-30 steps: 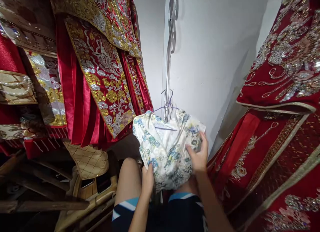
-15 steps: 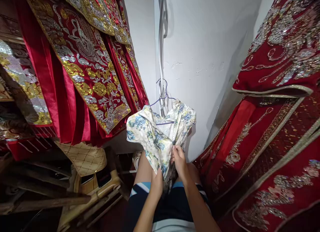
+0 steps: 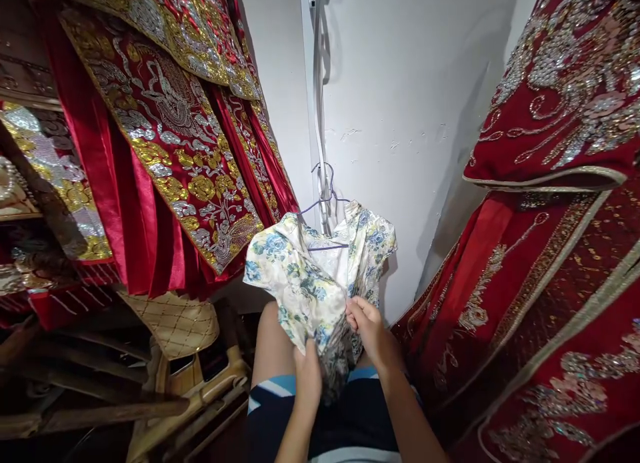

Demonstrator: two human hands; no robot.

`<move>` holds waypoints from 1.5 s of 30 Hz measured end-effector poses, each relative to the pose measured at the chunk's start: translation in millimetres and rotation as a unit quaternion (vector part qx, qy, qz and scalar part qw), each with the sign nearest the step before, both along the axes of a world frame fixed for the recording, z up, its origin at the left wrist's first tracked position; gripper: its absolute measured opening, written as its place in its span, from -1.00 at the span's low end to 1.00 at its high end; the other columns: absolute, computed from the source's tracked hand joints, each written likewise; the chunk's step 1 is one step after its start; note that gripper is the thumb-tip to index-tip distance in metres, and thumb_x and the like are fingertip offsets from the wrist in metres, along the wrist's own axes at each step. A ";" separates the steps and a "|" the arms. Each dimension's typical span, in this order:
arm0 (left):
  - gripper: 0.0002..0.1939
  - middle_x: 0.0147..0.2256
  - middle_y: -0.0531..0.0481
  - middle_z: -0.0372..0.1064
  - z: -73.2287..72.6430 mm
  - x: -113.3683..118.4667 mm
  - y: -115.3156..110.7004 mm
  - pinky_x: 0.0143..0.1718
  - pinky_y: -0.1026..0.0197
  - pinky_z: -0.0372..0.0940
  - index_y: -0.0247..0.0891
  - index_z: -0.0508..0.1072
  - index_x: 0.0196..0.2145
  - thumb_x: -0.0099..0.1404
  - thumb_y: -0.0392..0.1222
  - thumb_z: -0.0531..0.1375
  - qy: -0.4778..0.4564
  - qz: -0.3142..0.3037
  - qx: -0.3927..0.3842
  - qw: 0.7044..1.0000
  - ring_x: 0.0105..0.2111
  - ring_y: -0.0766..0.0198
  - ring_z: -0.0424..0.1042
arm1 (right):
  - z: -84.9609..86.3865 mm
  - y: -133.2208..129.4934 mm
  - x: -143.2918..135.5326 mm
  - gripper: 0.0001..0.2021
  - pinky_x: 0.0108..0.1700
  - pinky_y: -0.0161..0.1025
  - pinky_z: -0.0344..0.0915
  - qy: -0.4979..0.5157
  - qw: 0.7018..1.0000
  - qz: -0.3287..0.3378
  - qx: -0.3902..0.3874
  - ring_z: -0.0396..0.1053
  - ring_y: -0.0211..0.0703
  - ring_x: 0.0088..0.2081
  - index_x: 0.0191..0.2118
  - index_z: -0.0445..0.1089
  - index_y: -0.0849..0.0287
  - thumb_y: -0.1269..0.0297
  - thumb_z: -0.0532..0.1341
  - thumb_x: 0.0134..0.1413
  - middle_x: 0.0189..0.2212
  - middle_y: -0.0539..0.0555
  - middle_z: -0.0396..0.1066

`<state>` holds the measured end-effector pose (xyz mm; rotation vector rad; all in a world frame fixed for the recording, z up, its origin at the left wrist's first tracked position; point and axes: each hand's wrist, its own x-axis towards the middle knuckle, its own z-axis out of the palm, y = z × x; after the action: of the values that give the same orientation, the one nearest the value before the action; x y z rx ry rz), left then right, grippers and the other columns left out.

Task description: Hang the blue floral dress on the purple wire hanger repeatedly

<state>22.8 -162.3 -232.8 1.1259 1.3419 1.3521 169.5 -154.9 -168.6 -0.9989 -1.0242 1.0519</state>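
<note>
A small white dress with blue and green flowers (image 3: pixel 300 276) hangs on a thin purple wire hanger (image 3: pixel 325 196) in front of the white wall. My left hand (image 3: pixel 307 373) grips the bunched lower part of the dress from below. My right hand (image 3: pixel 369 324) pinches the fabric at its front opening, just right of the middle. Both hands are low over my lap, above my dark shorts with blue and white stripes (image 3: pixel 320 416).
Red robes with gold and silver embroidery (image 3: pixel 170 136) hang close at the left, and more red embroidered robes (image 3: pixel 555 203) crowd the right. A white strap (image 3: pixel 317 83) runs down the wall corner. A quilted tan bag (image 3: pixel 175 323) and wooden furniture (image 3: pixel 100 403) sit low at left.
My right hand came down from the dress's right side to its front opening. The dress, spread wide a second ago, is now gathered and hangs narrower. The view shifted slightly.
</note>
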 end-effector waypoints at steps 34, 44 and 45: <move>-0.92 -0.31 -0.04 0.47 94.8 -11.8 57.5 -0.27 0.20 0.27 -0.20 0.41 -0.25 0.29 -0.31 0.15 0.360 -0.223 0.282 0.861 -0.32 0.18 0.45 | 159.4 91.1 16.1 -0.81 -0.67 -0.41 -0.11 0.048 0.995 0.065 0.065 0.02 -0.42 -0.71 -0.41 0.48 0.25 0.20 0.33 -0.04 -0.76 -0.14 0.19; -0.84 -0.32 -0.06 0.48 254.1 18.9 109.3 -0.23 0.20 0.26 -0.27 0.50 -0.27 0.40 -0.21 0.12 0.378 -0.131 0.485 0.778 -0.30 0.20 0.42 | 161.8 85.7 24.2 -0.80 -0.58 -0.33 -0.01 -0.087 0.982 0.006 0.165 0.10 -0.32 -0.66 -0.48 0.46 0.18 0.15 0.25 -0.01 -0.75 -0.11 0.21; -0.83 -0.34 -0.05 0.47 257.0 21.9 110.4 -0.24 0.20 0.24 -0.27 0.48 -0.32 0.39 -0.23 0.12 0.382 -0.117 0.490 0.775 -0.31 0.20 0.41 | 156.2 89.4 24.0 -0.82 -0.56 -0.33 0.00 -0.089 0.982 -0.012 0.165 0.13 -0.31 -0.64 -0.49 0.46 0.18 0.18 0.25 -0.03 -0.71 -0.09 0.25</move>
<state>44.7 -52.0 24.2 2.6834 0.8591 1.4718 193.6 -65.4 -12.3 -0.8406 -1.2830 0.7501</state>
